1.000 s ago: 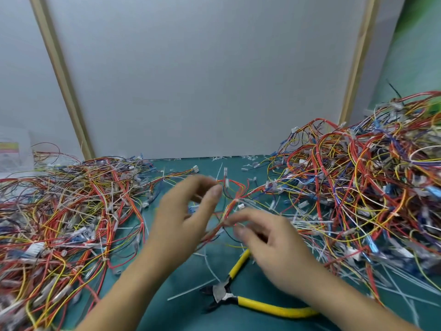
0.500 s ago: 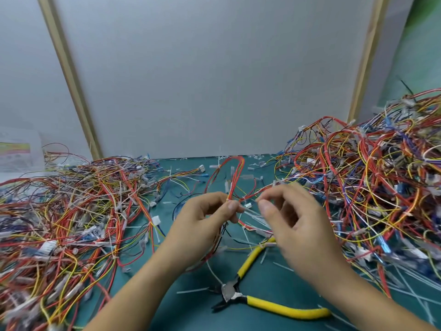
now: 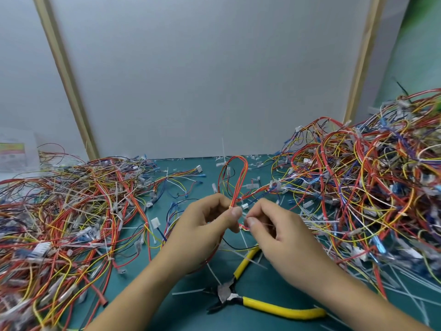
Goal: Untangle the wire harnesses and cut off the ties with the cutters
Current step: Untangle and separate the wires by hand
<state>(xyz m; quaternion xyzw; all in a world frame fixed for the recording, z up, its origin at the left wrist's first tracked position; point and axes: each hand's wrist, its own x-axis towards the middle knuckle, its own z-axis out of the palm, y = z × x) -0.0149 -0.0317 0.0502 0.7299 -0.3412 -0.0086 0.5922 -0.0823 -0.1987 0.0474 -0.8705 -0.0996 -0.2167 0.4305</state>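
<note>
Since the earlier frame both hands are sitting closer together and the red-and-orange loop is standing taller above them. The left hand [image 3: 205, 225] is pinching the base of the wire harness [image 3: 235, 177] between thumb and fingers, its loop rising toward the far side. The right hand [image 3: 281, 231] is closing thumb and forefinger on a thin white tie [image 3: 259, 226] just beside the left thumb. The yellow-handled cutters [image 3: 241, 291] are lying untouched on the green mat [image 3: 257, 323], near the wrists. Tangled wire piles are lying left [image 3: 66, 211] and right [image 3: 372, 185].
</note>
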